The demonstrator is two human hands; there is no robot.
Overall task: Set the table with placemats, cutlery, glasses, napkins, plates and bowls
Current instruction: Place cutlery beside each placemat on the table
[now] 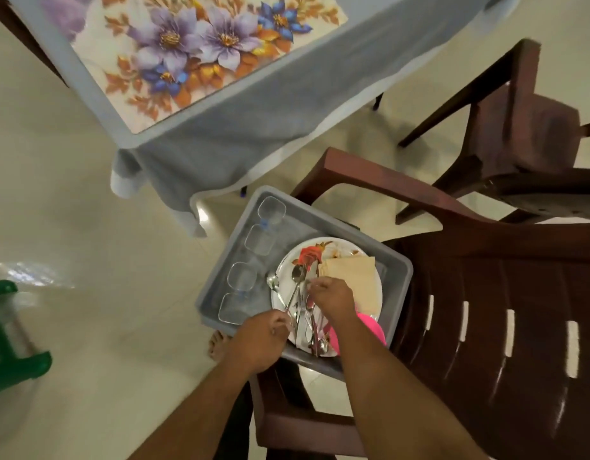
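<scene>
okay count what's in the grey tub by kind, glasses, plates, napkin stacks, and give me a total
Glasses: 4
Plates: 1 visible
Napkin stacks: 1
Total: 6, all in the grey tub; the cutlery pile is too tangled to count.

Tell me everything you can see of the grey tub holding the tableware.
The grey tub is a shallow rectangular bin, plastic by its look, with rounded corners and a raised rim. It sits tilted on the seat of a brown chair beside the table. Four clear glasses stand in a row along its left wall. A floral plate fills the rest, carrying cutlery and folded napkins. Both hands reach into it, the left hand and right hand at the cutlery.
</scene>
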